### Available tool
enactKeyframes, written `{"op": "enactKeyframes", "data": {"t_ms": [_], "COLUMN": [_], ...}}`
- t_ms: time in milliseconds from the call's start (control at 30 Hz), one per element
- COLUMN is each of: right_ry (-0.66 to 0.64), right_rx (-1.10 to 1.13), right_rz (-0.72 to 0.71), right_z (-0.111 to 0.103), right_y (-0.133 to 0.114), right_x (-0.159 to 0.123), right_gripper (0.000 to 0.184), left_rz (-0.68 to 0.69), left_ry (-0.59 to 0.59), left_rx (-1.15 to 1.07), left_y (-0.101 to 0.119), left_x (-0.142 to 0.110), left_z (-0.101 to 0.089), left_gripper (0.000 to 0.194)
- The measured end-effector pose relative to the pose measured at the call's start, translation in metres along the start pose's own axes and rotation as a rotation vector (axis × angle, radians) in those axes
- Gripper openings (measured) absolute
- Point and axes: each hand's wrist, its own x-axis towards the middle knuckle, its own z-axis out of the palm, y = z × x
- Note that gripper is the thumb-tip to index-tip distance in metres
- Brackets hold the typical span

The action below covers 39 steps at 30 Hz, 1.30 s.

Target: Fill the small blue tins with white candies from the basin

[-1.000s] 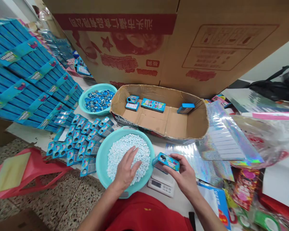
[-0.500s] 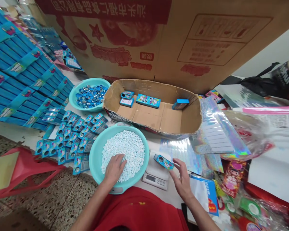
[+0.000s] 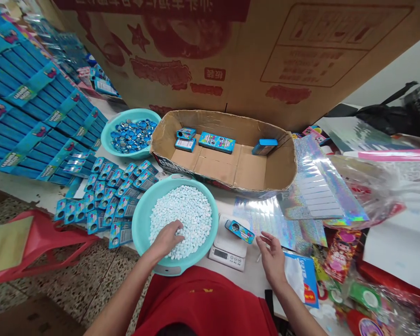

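Observation:
My left hand [image 3: 167,239] is curled down into the pale blue-white candies [image 3: 185,214] that fill a teal basin [image 3: 140,219], fingers closed among them. A small blue tin [image 3: 240,231] lies on a white scale [image 3: 229,245] just right of the basin. My right hand [image 3: 273,257] hovers beside the scale with its fingers spread, holding nothing. Behind them sits a shallow cardboard tray [image 3: 283,163] with a few blue tins inside.
Rows of open blue tins [image 3: 108,196] lie left of the basin. A second teal bowl [image 3: 107,135] holds round blue lids. Stacked blue boxes [image 3: 31,107] rise at the left, a large carton [image 3: 266,60] behind. Holographic sheets [image 3: 311,196] and packets clutter the right. A red stool [image 3: 38,247] stands on the floor.
My right hand set the blue tin on the scale and drew back, open. My left hand slid toward the near side of the basin and curled into the candies.

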Motion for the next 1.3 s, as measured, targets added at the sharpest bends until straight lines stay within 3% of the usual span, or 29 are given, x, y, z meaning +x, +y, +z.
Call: {"op": "enactKeyframes", "data": {"t_ms": [133,233,333,433,533,600,700,833,933,1033,1300], "right_ry": [-0.004,-0.05,-0.218,-0.325,-0.29,-0.285,-0.382,-0.565,-0.599,-0.618,-0.612], "right_rx": [-0.01,-0.015,-0.057,-0.155,-0.181,-0.165,-0.148,-0.146,-0.137,-0.141,-0.138], "right_rz": [-0.009,-0.03,-0.204,-0.362,-0.398,-0.472,-0.612,-0.683,-0.704,-0.706,-0.684], "right_z": [-0.003,-0.006,-0.002,0.01,0.02,0.024,0.038,0.073,0.096,0.105,0.101], "right_y": [0.0,0.0,-0.004,-0.02,-0.051,-0.077,-0.11,-0.128,-0.13,-0.131,-0.136], "right_x": [0.001,-0.002,-0.006,-0.008,-0.01,-0.013,-0.022,-0.036,-0.044,-0.048,-0.043], "right_gripper": [0.039,0.035,0.047,0.047,0.031,0.028,0.026,0.025,0.026,0.026,0.026], "left_rz": [-0.054,-0.198,-0.272,-0.369,-0.487,-0.458,-0.277,-0.004,0.08,0.074,0.089], "left_ry": [0.044,0.058,0.094,0.151,0.187,0.21,0.321,0.49,0.609,0.698,0.684], "left_rx": [-0.24,-0.717,-1.189,-1.418,-1.548,-1.604,-1.6,-1.467,-1.332,-1.27,-1.334], "left_y": [-0.005,-0.009,-0.008,0.0,0.018,0.039,0.078,0.117,0.12,0.112,0.117], "left_x": [-0.006,-0.011,-0.012,-0.004,0.004,0.003,-0.007,-0.016,-0.015,-0.013,-0.011], "left_z": [-0.001,-0.007,-0.012,-0.011,-0.011,-0.015,-0.025,-0.03,-0.027,-0.025,-0.034], "left_gripper": [0.007,0.017,0.031,0.031,0.034,0.035,0.036,0.038,0.037,0.035,0.035]}}
